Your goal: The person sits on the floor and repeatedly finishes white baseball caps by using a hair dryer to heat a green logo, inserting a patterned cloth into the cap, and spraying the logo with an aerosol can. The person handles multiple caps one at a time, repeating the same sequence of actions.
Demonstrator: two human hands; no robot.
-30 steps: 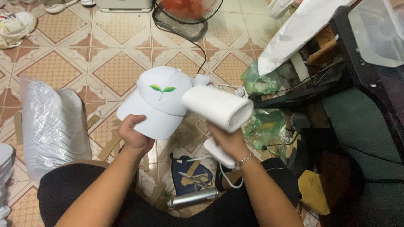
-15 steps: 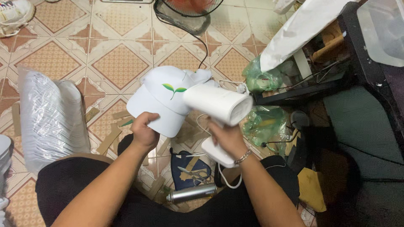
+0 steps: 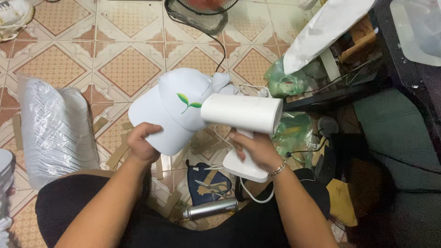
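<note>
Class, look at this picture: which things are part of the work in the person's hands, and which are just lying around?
In use:
left hand holding white cap
right hand gripping white handheld steamer

Lying about:
scissors
metal can
green plastic bags
stack of plastic-wrapped caps
fan

Even indoor light, sharp, dim right side.

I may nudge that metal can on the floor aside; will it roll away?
Probably: the silver can lies on its side, so a push across it should roll it. The scissors and cardboard scraps close by would likely stop it soon.
</note>
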